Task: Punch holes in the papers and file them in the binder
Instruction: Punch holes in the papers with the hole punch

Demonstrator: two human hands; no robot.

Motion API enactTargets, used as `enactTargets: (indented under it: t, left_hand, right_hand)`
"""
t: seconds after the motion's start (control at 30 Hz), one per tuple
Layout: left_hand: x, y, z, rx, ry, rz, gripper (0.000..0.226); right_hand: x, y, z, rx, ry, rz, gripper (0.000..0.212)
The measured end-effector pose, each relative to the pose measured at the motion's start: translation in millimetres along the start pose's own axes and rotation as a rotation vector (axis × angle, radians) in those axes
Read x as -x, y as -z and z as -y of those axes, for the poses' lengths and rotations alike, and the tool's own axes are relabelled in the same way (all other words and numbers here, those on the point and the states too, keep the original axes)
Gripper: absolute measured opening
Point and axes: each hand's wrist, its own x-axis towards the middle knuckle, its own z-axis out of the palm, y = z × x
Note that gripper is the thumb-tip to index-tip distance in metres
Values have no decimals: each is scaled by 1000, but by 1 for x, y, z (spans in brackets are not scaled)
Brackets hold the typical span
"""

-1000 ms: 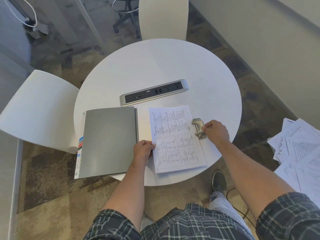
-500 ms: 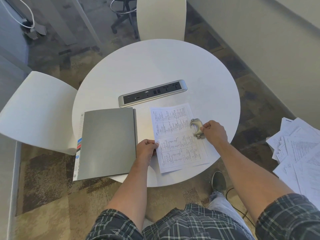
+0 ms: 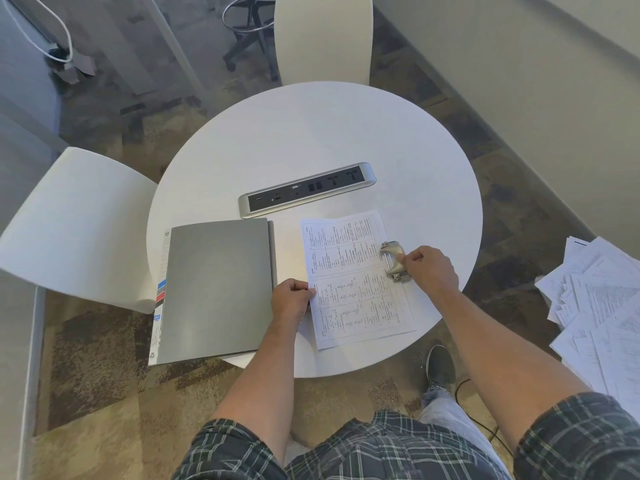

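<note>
A printed sheet of paper (image 3: 353, 275) lies on the round white table (image 3: 311, 140), near its front edge. My left hand (image 3: 291, 301) pinches the sheet's left edge. A small metal hole punch (image 3: 393, 261) sits over the sheet's right edge, and my right hand (image 3: 429, 268) grips it from the right. A closed grey binder (image 3: 214, 289) lies flat to the left of the sheet, overhanging the table's front-left edge.
A silver power and socket strip (image 3: 306, 190) is set into the table behind the paper. White chairs stand at the left (image 3: 69, 220) and at the back (image 3: 322, 36). A loose pile of printed papers (image 3: 602, 313) lies at the right.
The sheet has turned slightly anticlockwise and the punch now sits further over its right edge. Both hands keep their holds.
</note>
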Motion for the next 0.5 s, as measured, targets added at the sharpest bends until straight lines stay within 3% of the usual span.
enactTargets:
  t: [0.5]
  left_hand:
    - [0, 2, -4, -258, -146, -48, 20]
  right_hand:
    - [-4, 8, 11, 152, -41, 20, 48]
